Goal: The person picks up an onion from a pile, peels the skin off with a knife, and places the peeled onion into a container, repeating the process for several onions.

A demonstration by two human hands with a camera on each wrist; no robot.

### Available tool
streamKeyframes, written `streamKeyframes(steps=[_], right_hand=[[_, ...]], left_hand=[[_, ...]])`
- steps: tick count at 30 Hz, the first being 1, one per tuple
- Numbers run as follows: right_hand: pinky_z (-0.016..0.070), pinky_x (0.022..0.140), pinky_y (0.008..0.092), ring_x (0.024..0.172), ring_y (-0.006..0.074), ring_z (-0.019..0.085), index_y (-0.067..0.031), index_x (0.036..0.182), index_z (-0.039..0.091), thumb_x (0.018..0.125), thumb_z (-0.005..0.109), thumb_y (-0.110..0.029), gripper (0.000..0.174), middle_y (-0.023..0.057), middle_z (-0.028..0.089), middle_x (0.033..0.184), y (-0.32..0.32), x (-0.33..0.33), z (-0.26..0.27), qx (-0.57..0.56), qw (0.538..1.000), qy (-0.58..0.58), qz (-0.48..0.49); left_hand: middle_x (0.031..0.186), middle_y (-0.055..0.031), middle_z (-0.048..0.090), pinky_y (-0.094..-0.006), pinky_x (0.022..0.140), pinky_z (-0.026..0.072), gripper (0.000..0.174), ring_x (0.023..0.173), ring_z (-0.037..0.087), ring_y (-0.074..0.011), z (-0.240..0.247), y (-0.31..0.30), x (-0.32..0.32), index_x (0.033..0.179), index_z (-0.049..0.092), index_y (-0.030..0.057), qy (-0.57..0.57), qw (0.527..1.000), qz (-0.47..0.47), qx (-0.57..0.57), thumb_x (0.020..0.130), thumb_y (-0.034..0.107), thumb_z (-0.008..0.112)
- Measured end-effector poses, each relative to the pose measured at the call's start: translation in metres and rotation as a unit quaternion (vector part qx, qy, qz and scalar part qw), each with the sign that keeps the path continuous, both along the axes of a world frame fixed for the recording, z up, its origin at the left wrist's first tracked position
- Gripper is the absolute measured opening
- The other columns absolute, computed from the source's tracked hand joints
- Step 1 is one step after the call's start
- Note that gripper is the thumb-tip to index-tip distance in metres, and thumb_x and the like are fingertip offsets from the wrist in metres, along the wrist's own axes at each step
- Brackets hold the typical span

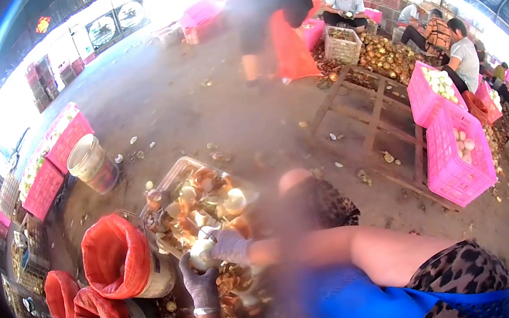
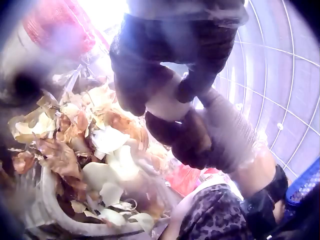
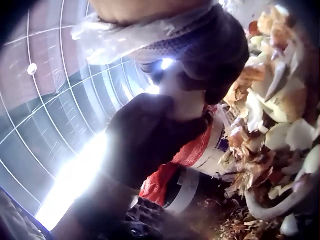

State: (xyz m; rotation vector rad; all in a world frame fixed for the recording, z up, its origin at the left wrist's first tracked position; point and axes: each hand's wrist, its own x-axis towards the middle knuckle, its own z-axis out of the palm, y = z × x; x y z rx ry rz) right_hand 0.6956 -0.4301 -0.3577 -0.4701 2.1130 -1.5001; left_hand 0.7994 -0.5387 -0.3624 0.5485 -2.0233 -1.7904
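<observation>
In the head view a pale peeled onion (image 1: 201, 255) sits between two gloved hands above a crate (image 1: 185, 163) of onion skins. My left hand (image 1: 200, 286) grips it from below and the left; my right hand (image 1: 230, 247) has its fingers curled on its upper right side. The left wrist view shows the onion (image 2: 169, 104) between my left hand (image 2: 170, 55) above and my right hand (image 2: 200, 137) below. In the right wrist view my right hand (image 3: 212, 55) pinches the onion (image 3: 184, 97), with my left hand (image 3: 142, 135) beneath. Whether a tool is held cannot be told.
Red mesh bags (image 1: 115, 254) and a white bucket (image 1: 93, 164) stand to the left. Pink crates (image 1: 460, 154) and a wooden frame (image 1: 372, 124) are on the right. Several people sit by an onion pile (image 1: 386, 58); a standing person (image 1: 275, 2) is ahead.
</observation>
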Motion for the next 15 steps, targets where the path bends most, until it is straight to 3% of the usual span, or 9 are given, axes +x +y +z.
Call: streamKeyframes(steps=[3,6,7,9,11,12,13,14,15], right_hand=[[0.0498,0.075,0.0365,0.082,0.0289,0.064,-0.0028,0.107,0.062,0.068,0.075,-0.036,0.053,0.0186,0.067,0.090,0.001,-0.003,0.002,-0.005,1.000,0.017,0.001],[0.0500,0.073,0.0345,0.078,0.0242,0.063,-0.0005,0.102,0.064,0.068,0.076,-0.027,0.045,0.0148,0.067,0.087,0.002,-0.008,-0.001,-0.081,0.996,-0.043,0.016],[0.0500,0.073,0.0337,0.076,0.0221,0.062,0.0005,0.099,0.065,0.067,0.076,-0.024,0.042,0.0131,0.068,0.086,0.005,-0.012,-0.004,-0.116,0.990,-0.075,0.022],[0.0507,0.070,0.0328,0.075,0.0196,0.061,0.0028,0.098,0.065,0.067,0.076,-0.017,0.038,0.0107,0.068,0.086,0.016,-0.019,0.002,-0.163,0.979,-0.113,0.054],[0.0503,0.064,0.0327,0.072,0.0187,0.060,-0.0019,0.093,0.067,0.068,0.074,-0.015,0.029,0.0087,0.065,0.079,0.071,0.014,0.111,-0.131,0.985,-0.102,0.041],[0.0499,0.061,0.0329,0.068,0.0180,0.059,-0.0037,0.092,0.067,0.069,0.073,-0.016,0.027,0.0077,0.064,0.077,0.074,0.006,0.098,-0.146,0.979,-0.118,0.078],[0.0494,0.058,0.0331,0.064,0.0172,0.058,-0.0055,0.091,0.067,0.070,0.072,-0.018,0.025,0.0068,0.063,0.074,0.078,-0.001,0.084,-0.159,0.971,-0.135,0.114],[0.0490,0.056,0.0334,0.060,0.0165,0.057,-0.0074,0.091,0.066,0.071,0.070,-0.019,0.023,0.0060,0.062,0.072,0.072,-0.023,0.057,-0.054,0.956,-0.260,0.124],[0.0460,0.048,0.0303,0.053,0.0141,0.054,-0.0077,0.095,0.065,0.073,0.070,-0.021,0.026,0.0042,0.061,0.070,0.077,-0.014,0.068,-0.089,0.949,-0.283,0.111]], left_hand=[[0.105,-0.0085,0.054,-0.0252,0.076,0.0483,0.061,0.089,0.054,-0.0149,-0.001,0.002,0.001,0.122,0.046,0.0055,0.011,0.999,0.015,-0.039,0.064,-0.009,0.059],[0.105,-0.0068,0.054,-0.0244,0.076,0.0477,0.059,0.088,0.053,-0.0135,-0.007,-0.006,0.003,0.121,0.048,0.0058,0.028,0.990,0.005,0.136,0.065,-0.012,0.054],[0.100,-0.0065,0.055,-0.0227,0.067,0.0490,0.050,0.079,0.053,-0.0120,-0.009,-0.007,0.001,0.115,0.052,0.0073,0.040,0.995,0.013,0.085,0.068,-0.009,0.052],[0.098,-0.0067,0.056,-0.0241,0.064,0.0502,0.048,0.078,0.055,-0.0131,-0.004,-0.004,0.003,0.114,0.053,0.0068,0.044,0.987,-0.017,0.156,0.068,-0.008,0.053],[0.093,-0.0069,0.059,-0.0263,0.059,0.0516,0.042,0.076,0.057,-0.0146,-0.013,-0.012,0.003,0.110,0.057,0.0057,0.036,0.983,-0.034,0.178,0.070,-0.005,0.055],[0.088,-0.0063,0.061,-0.0259,0.061,0.0515,0.037,0.074,0.058,-0.0143,-0.005,-0.014,0.000,0.106,0.060,0.0049,-0.026,0.986,-0.026,0.163,0.071,-0.004,0.058],[0.088,-0.0064,0.061,-0.0254,0.062,0.0513,0.035,0.073,0.058,-0.0143,-0.018,-0.018,-0.007,0.105,0.060,0.0040,-0.009,0.990,-0.008,0.138,0.071,-0.004,0.059],[0.088,-0.0064,0.062,-0.0250,0.062,0.0511,0.033,0.072,0.058,-0.0144,-0.030,-0.024,-0.013,0.104,0.060,0.0030,0.007,0.994,0.010,0.113,0.072,-0.003,0.060],[0.087,-0.0059,0.062,-0.0246,0.068,0.0504,0.031,0.074,0.059,-0.0141,-0.009,-0.015,-0.011,0.102,0.060,0.0016,0.035,0.990,0.009,0.136,0.072,-0.003,0.061]])
